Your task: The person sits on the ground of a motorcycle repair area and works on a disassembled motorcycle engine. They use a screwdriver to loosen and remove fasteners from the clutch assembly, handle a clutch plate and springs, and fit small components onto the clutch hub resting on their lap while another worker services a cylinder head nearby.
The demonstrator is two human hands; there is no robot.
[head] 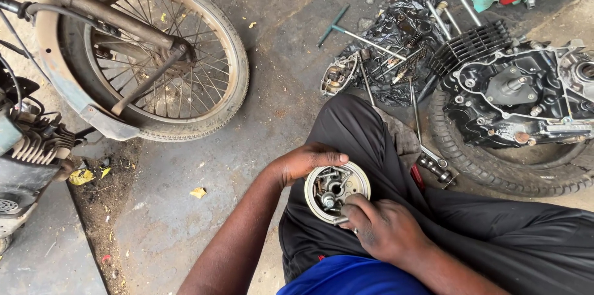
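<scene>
- Blue shirt (346, 277) fills the bottom edge, closest to the camera, above black trousers (470, 233).
- Right hand (383, 227) rests on the lower rim of a round metal clutch part (337, 191); its fingers are closed together on a small metal piece at that rim.
- Left hand (306, 162) grips the upper left edge of the same part, fingers curled over the rim.
- This round part sits on the person's lap, between both hands.
- An engine case (513, 100) lies on a tyre (495, 168) to the right.
- Loose tools and a T-handle wrench (359, 34) lie on black plastic (402, 41).
- One spoked motorcycle wheel (154, 53) stands at the upper left.
</scene>
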